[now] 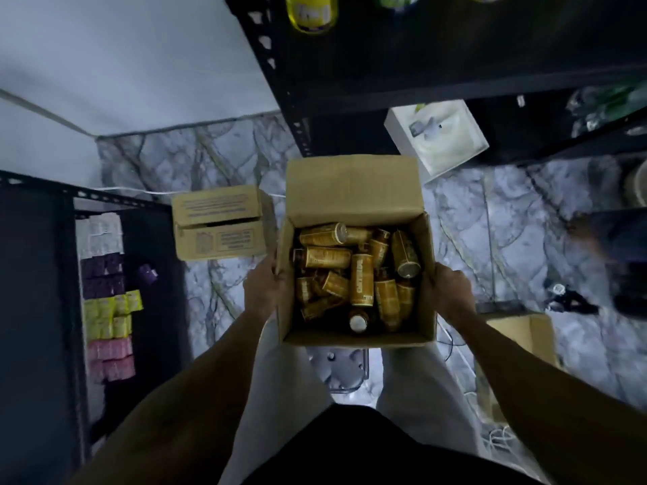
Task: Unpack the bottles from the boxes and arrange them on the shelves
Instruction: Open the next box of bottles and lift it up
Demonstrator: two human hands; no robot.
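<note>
An open cardboard box hangs in front of me above the marbled floor. Inside it lie several small brown bottles with gold labels, jumbled on their sides, one standing with its white cap up. My left hand grips the box's left wall, fingers curled over the rim. On the opposite wall my right hand grips the same way. A black metal shelf unit stands just beyond the box, with a yellow bottle on an upper shelf.
A second cardboard box sits on the floor to the left, a third at the lower right. A white box leans at the shelf's foot. A low black rack holds coloured packets. Cables and a stool lie below.
</note>
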